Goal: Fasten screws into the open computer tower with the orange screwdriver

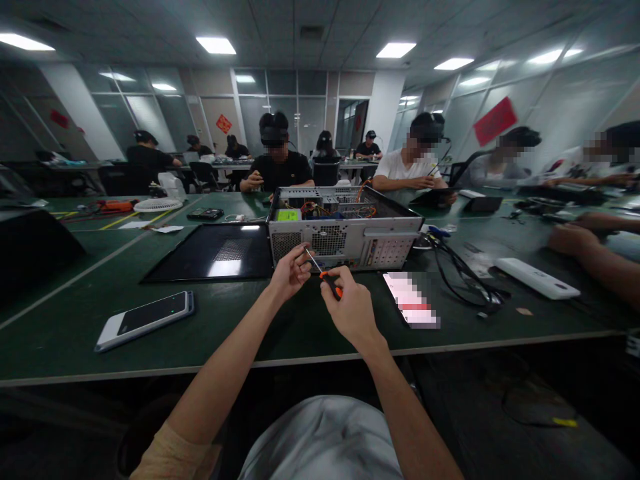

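Room: an open office is seen across the top of the frame, with ceiling light panels (216,45), glass partitions and several seated people at further tables in the upper half.
Table: a long green table (75,320) is spread across the middle of the frame; its near edge runs just below the hands, from lower left to right, and dark floor is seen beneath it.
Open room: bare green surface is left at the lower left and between the hands and the near edge; the right side is crowded by black cables (460,277) and a white power strip (537,278).
Computer case: an opened grey computer case (345,230) is set at centre frame, its perforated rear panel turned toward the viewer.
Side panel: a black side panel (215,252) is laid flat on the table, just left of the case.
Phone: a phone (146,319) is laid screen up at the lower left, well apart from the hands.
Co-worker: another person's forearm (590,257) is rested at the right edge.
Screwdriver: a screwdriver (323,270) with an orange-and-black handle is held just before the case's rear panel; its long axis is slanted, tip up-left toward the case, handle down-right.
Left hand: the left hand (290,270) is pinched around the shaft near the tip.
Right hand: the right hand (350,303) is clenched around the handle.
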Demonstrator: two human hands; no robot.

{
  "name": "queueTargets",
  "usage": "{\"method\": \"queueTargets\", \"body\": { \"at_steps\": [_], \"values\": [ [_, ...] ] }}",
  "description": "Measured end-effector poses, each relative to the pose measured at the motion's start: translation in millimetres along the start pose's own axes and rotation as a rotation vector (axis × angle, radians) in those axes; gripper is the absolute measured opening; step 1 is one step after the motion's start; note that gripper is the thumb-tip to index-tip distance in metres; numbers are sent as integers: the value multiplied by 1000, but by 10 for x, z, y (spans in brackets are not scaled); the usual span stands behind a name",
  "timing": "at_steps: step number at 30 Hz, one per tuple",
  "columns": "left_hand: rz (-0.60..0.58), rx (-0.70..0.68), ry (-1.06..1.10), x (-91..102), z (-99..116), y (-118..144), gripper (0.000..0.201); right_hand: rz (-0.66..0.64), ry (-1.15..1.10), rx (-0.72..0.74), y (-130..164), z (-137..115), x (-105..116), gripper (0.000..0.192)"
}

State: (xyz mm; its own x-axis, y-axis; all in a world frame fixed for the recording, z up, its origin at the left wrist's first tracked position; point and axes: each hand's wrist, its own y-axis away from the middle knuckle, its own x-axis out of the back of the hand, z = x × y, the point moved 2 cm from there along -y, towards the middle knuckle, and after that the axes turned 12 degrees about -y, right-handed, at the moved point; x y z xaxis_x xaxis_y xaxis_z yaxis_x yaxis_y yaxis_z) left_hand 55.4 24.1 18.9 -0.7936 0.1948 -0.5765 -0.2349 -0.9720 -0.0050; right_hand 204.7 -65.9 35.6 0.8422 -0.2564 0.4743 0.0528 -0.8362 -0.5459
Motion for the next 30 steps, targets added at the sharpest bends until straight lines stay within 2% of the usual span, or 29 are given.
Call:
{"method": "queueTargets", "body": {
  "at_steps": [6, 12, 16, 20, 30],
  "values": [
    [-24, 10, 41, -16, 10, -5, 12, -51, -109, -61, -12, 9, -26, 14],
    [17, 11, 9, -47, 22, 4, 15, -59, -463, -179, -16, 99, -169, 17],
    [-32, -2, -19, -65, 26, 21, 24, -27, -680, -260, -76, 126, -256, 22],
    [-54, 27, -29, -78, 19, 31, 21, -52, -859, -339, -182, 83, -304, 23],
    [-47, 37, -49, -73, -3, 47, 19, -94, -987, -445, -295, -9, -448, 17]
  ]
}}
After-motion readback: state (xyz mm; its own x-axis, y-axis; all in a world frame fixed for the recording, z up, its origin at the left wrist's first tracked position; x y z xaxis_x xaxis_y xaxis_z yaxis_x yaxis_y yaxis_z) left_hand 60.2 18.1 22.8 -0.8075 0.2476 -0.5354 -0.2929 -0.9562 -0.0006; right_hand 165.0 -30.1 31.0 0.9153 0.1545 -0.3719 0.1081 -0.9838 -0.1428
